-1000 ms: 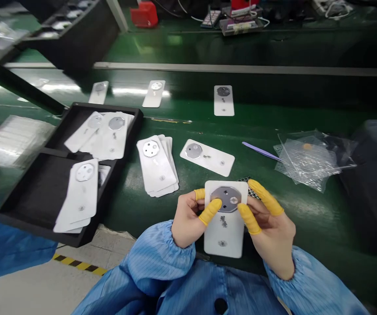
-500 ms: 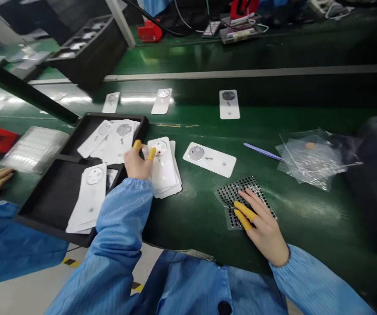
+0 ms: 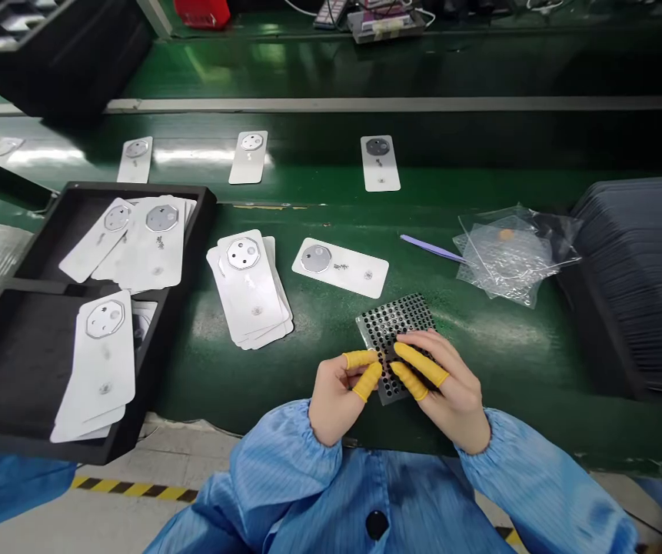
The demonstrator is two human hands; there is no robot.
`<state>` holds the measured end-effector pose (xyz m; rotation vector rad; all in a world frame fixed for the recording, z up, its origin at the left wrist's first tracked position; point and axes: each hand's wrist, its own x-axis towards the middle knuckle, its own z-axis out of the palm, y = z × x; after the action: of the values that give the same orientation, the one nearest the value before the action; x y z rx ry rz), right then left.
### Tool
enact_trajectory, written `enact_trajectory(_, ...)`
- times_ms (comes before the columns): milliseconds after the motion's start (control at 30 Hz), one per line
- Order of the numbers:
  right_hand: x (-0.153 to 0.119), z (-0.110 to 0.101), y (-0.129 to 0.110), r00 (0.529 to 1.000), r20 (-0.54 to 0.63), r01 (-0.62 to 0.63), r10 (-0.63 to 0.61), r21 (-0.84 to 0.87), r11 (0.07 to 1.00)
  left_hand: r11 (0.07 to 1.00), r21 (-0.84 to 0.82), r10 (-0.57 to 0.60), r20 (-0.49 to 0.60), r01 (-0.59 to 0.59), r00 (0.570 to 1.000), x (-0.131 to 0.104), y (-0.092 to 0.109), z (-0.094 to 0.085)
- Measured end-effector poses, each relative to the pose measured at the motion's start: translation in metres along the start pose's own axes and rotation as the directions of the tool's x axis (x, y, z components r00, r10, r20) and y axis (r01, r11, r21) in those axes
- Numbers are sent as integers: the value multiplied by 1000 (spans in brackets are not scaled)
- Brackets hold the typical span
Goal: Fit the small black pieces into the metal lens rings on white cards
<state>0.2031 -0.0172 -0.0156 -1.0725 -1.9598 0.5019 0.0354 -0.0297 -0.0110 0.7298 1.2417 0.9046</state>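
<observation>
A clear sheet of black round dots [image 3: 398, 317] lies at a slant on the green bench in front of me. My left hand [image 3: 343, 396], with yellow cots on thumb and forefinger, pinches at the sheet's left edge. From the right, my right hand [image 3: 447, 387] grips the same sheet, its yellow-covered thumb and finger bent close together and the other fingers over the dots. Just beyond, a white phone-shaped panel [image 3: 349, 275] with a round grey camera area lies flat. To its left is a loose stack of similar white panels [image 3: 257, 296].
On the left stands a black two-part tray [image 3: 4, 327] holding more white panels. A purple pair of tweezers [image 3: 431, 246] points toward crumpled clear film [image 3: 507, 258]. Black stacked trays [image 3: 647, 285] rise at the right. Several panels [image 3: 380, 163] lie on the far strip.
My left hand has left the stack of panels and come right to the dotted sheet. My right hand stays at the sheet, its fingers more bent. The view has turned right.
</observation>
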Motion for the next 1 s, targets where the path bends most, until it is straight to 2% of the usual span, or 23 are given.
enact_trajectory(100,2,-3,-2,993,59,100,-99,-24,995,999,43,31,21,-32,999,-1,0,-3)
enact_trajectory(167,4,-3,-3,977,119,180,-175,-32,983,983,152,99,47,-105,994,-3,-1,-4)
enact_trajectory(267,6,0,-2,966,143,222,-217,-22,975,896,369,226,103,-248,969,-4,-1,-6)
enact_trajectory(333,5,4,0,968,130,217,-214,-10,976,850,439,255,143,-293,956,-2,-1,-7)
enact_trajectory(400,2,8,4,975,118,189,-187,-1,982,868,418,222,157,-268,962,1,-3,-9)
enact_trajectory(500,-3,11,9,986,119,110,-115,45,993,937,305,135,134,-171,982,5,-8,-9)
enact_trajectory(600,-4,10,10,992,107,55,-62,70,996,940,299,138,105,-164,985,5,-12,-9)
enact_trajectory(667,-3,9,10,989,124,78,-82,40,996,915,350,169,124,-202,978,4,-11,-9)
enact_trajectory(833,3,7,11,953,173,270,-248,-114,956,825,499,208,166,-264,964,3,-5,-9)
enact_trajectory(1000,7,5,14,959,169,243,-229,-68,968,871,438,170,155,-222,973,3,-8,-9)
